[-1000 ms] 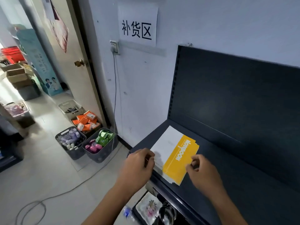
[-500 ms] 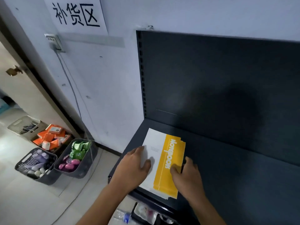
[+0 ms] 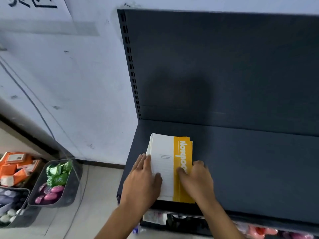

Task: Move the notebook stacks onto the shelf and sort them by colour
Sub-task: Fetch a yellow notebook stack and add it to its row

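The notebook stack [image 3: 165, 168] is lying on the shelf [image 3: 250, 169], long axis pointing backward; the left hand [image 3: 140, 185] is pressing it flat-fingered and the right hand [image 3: 198, 181] is pinching its right edge.

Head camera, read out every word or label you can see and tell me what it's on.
"Noteboo": white on the yellow band atop the notebook stack; right hand covers the end.
Small print on its white cover: too small to read.
Wall sign: cut off, unreadable.
Orange packs' label: blurred.
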`<state>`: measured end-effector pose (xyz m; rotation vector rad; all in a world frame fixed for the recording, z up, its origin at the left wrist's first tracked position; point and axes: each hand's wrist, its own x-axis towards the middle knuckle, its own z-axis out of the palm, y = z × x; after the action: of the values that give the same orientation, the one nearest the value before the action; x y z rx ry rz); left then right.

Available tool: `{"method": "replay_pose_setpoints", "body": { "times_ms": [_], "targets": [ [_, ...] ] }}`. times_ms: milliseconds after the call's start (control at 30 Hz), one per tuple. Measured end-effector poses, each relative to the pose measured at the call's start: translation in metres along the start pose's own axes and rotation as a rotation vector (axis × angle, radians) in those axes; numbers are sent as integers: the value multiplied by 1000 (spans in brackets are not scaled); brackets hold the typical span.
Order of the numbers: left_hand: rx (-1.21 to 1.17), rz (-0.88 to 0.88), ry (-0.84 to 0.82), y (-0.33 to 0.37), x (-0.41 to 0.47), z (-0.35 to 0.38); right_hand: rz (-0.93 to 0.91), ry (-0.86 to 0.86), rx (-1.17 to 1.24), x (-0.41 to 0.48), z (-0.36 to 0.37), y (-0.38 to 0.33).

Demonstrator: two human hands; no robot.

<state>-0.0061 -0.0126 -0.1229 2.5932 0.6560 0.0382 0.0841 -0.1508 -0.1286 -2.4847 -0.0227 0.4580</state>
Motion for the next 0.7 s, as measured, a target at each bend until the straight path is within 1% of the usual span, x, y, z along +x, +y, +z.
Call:
{"method": "replay_pose_setpoints", "body": {
  "times_ms": [33,100,167,267,333,567,700],
  "targets": [
    [-26,-26,-8,-1,1,-1,-4,6,-13,-2,1,-1],
    [-44,-47,32,1,1,-4,-15,11,-48,-8,2,-3],
    [-11,-90,76,4,1,-8,-31,11,-99,-14,1,-4],
    [78,-143,91,13,-6,-13,-47,31,-145,-23,1,-1],
    [143,-139,88,17,-12,-16,-43,41,-168,-28,1,0],
    [215,-74,99,18,-27,-17,-25,6,-192,-31,-5,1],
    [235,-29,101,21,-33,-12,19,-22,-137,-31,-7,4]
  ]
}}
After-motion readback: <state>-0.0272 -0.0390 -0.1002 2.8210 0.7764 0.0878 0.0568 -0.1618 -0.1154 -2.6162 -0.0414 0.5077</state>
